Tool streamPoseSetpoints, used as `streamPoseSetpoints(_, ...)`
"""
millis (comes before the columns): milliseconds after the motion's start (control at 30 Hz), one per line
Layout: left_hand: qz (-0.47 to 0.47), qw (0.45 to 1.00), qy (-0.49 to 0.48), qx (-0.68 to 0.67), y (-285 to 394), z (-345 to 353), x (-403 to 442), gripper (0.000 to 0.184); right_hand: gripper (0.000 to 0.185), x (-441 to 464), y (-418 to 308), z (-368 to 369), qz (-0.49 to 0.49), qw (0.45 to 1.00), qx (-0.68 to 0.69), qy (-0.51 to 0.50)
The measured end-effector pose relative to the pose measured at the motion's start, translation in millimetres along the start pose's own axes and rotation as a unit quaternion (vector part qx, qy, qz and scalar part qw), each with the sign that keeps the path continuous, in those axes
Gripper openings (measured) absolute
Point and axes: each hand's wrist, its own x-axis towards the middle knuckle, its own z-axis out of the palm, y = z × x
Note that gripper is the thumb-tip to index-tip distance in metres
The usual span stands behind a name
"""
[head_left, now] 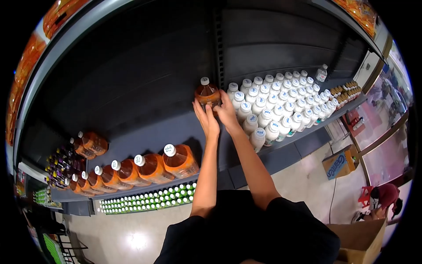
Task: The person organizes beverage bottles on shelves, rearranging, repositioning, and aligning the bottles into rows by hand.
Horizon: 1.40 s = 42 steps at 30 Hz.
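A large orange-brown drink bottle (206,93) with a white cap stands upright at the back of the dark shelf (154,114). My left hand (205,118) is pressed against its near left side, fingers stretched along it. Around the right side curls my right hand (226,111), so the bottle sits between both palms. Rows of white bottles (277,101) with printed caps begin just right of my right hand. Along the shelf's front edge, left of my forearms, runs a row of matching orange bottles (151,168).
More orange bottles (93,144) and dark purple-labelled bottles (63,165) stand at the left. Green bottles (149,198) with white caps fill a lower level. On the floor at right are a printed carton (338,165), an open cardboard box (362,242) and a crouching person (387,196).
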Motion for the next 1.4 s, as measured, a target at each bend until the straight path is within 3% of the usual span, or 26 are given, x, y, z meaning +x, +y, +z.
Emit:
streamPoseSetpoints(67, 0.016, 1.0, -0.022, 0.004, 0, 2, 3, 0.061, 0.072, 7, 36, -4, -0.035, 0.999, -0.033, 0.003)
streamPoseSetpoints(167, 0.037, 0.999, -0.024, 0.028, 17, -17, -12, 0.06, 0.081, -2, 29, -11, -0.035, 0.989, -0.142, 0.026)
streamPoseSetpoints(267, 0.051, 0.996, 0.0, 0.072, 8, -39, -33, 0.066, 0.094, -35, 5, -15, -0.013, 0.99, -0.14, 0.008)
streamPoseSetpoints(333, 0.039, 0.993, -0.003, 0.107, 2, -38, -36, 0.08, 0.106, -42, 21, -14, -0.141, 0.964, -0.225, -0.005)
streamPoseSetpoints(433, 0.042, 0.992, -0.031, 0.112, -5, -41, -40, 0.077, 0.094, -55, 18, -13, -0.096, 0.973, -0.208, -0.029)
streamPoseSetpoints(533, -0.002, 0.996, -0.047, 0.081, 4, -43, -42, 0.072, 0.082, -59, 16, -15, -0.164, 0.939, -0.302, -0.01)
streamPoseSetpoints(567, -0.006, 0.998, -0.034, 0.061, 10, -43, -44, 0.069, 0.074, -63, 16, -14, -0.177, 0.945, -0.274, 0.011)
streamPoseSetpoints(667, -0.011, 0.998, -0.008, 0.06, 18, -45, -52, 0.07, 0.081, -73, 16, -21, -0.142, 0.965, -0.219, -0.025)
streamPoseSetpoints(700, -0.02, 0.999, -0.004, 0.047, 18, -45, -56, 0.069, 0.083, -77, 15, -23, -0.174, 0.956, -0.234, -0.024)
streamPoseSetpoints(1033, 0.025, 0.998, -0.041, 0.039, 62, -62, -87, 0.064, 0.083, -132, -38, -19, -0.03, 0.99, -0.122, 0.063)
streamPoseSetpoints(1267, 0.028, 0.999, -0.014, -0.001, 87, -70, -154, 0.062, 0.089, -193, -53, -33, -0.042, 0.984, -0.155, 0.074)
streamPoseSetpoints(1333, 0.002, 1.0, -0.019, -0.009, 84, -76, -174, 0.059, 0.091, -213, -55, -35, -0.003, 0.995, -0.065, 0.082)
streamPoseSetpoints(1400, -0.019, 0.998, -0.015, -0.06, 89, -75, -198, 0.057, 0.092, -233, -68, -44, -0.015, 0.985, -0.145, 0.092)
